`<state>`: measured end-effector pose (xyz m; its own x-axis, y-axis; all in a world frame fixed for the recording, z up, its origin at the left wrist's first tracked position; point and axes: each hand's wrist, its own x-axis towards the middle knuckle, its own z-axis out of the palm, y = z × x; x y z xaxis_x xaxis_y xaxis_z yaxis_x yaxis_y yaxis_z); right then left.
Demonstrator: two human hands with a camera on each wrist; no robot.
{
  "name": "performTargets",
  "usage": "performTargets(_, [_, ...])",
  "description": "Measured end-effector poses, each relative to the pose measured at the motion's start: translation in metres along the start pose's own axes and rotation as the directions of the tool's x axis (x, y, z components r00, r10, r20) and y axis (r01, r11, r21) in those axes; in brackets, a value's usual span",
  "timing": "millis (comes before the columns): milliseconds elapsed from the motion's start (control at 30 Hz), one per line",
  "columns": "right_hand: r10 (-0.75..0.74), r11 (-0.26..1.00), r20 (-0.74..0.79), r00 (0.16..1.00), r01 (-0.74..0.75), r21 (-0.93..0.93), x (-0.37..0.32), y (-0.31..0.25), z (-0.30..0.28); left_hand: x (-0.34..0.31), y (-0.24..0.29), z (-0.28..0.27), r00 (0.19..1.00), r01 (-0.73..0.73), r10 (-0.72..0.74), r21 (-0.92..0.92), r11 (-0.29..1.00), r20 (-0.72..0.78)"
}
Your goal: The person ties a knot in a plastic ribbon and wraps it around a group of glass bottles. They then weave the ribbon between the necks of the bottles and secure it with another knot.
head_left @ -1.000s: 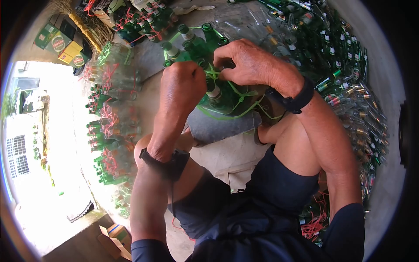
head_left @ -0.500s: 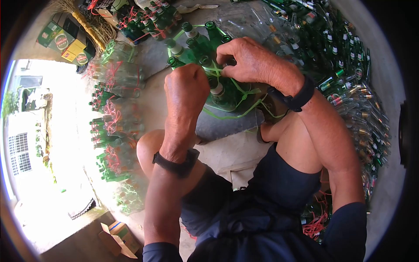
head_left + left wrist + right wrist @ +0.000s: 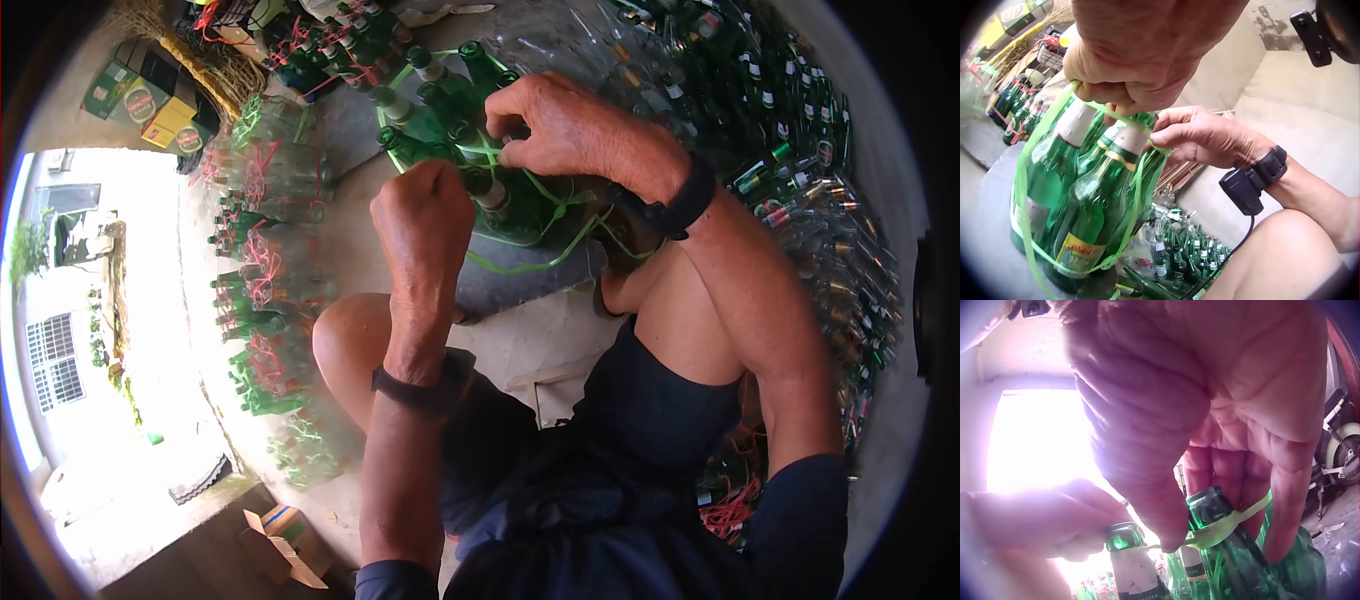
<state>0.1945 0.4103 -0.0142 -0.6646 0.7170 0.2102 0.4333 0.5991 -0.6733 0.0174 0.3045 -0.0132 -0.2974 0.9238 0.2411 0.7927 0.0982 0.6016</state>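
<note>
Concrete floor [image 3: 520,345] carries the work, with loose bottles [image 3: 800,150] heaped at your right and tied bundles [image 3: 262,270] at your left. Your left hand [image 3: 425,215] is closed in a fist around the green strap [image 3: 1022,187] and pulls it taut above the bottle necks. Your right hand [image 3: 570,130] pinches the same strap between thumb and fingers at a neck. The cluster of green bottles [image 3: 1079,219] stands upright ahead of your knees, with the strap looped around it.

Harsh daylight glare from left, fisheye edges, blurred close-ups
</note>
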Motion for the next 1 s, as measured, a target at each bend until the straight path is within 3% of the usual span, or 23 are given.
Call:
performTargets(133, [0.012,1.0,0.006,1.0,-0.011,-0.004,0.001,0.002,0.0,-0.014,-0.009,0.011,0.998,0.045,-0.049,-0.089,0.995,-0.04])
performTargets(167, [-0.028,1.0,-0.017,0.999,0.028,-0.006,0.002,0.005,0.003,-0.015,-0.013,0.012,0.979,0.202,-0.202,-0.233,0.951,0.028])
performTargets(233, [-0.069,0.998,-0.035,0.997,0.069,-0.005,0.001,0.003,0.003,-0.016,-0.012,0.013,0.972,0.235,-0.232,-0.253,0.938,0.039])
performTargets(300, [0.044,0.999,0.037,0.998,-0.044,0.004,0.002,0.001,0.001,-0.016,-0.012,0.014,0.964,0.263,-0.26,-0.274,0.925,0.045])
performTargets(400, [0.007,1.0,0.008,1.0,-0.007,-0.016,0.0,-0.002,0.0,-0.02,-0.014,0.017,0.954,0.295,-0.295,-0.324,0.899,0.05])
performTargets(467, [0.0,1.0,-0.005,1.0,0.0,-0.017,0.0,-0.002,0.001,-0.022,-0.014,0.018,0.942,0.314,-0.333,-0.492,0.812,0.052])
performTargets(600, [0.004,1.0,-0.014,1.0,-0.005,-0.014,0.0,-0.003,0.001,-0.025,-0.017,0.019,0.875,0.451,-0.464,-0.578,0.68,0.136])
performTargets(667, [0.027,1.0,0.007,1.0,-0.027,-0.013,-0.001,-0.006,-0.002,-0.025,-0.018,0.019,0.821,0.524,-0.529,-0.651,0.549,0.215])
performTargets(700, [0.053,0.999,0.026,0.998,-0.052,-0.013,-0.001,-0.008,-0.004,-0.027,-0.016,0.017,0.822,0.522,-0.528,-0.652,0.55,0.213])
performTargets(767, [0.06,0.998,0.034,0.998,-0.059,-0.014,-0.001,-0.008,-0.004,-0.029,-0.01,0.01,0.781,0.569,-0.545,-0.708,0.419,0.305])
performTargets(867, [0.059,0.998,0.028,0.998,-0.059,-0.012,0.0,-0.005,0.0,-0.032,-0.014,0.012,0.805,0.526,-0.501,-0.771,0.358,0.317])
performTargets(1000, [0.049,0.999,-0.001,0.999,-0.049,-0.009,0.0,-0.004,0.003,-0.032,-0.009,0.011,0.785,0.56,-0.516,-0.752,0.349,0.344])
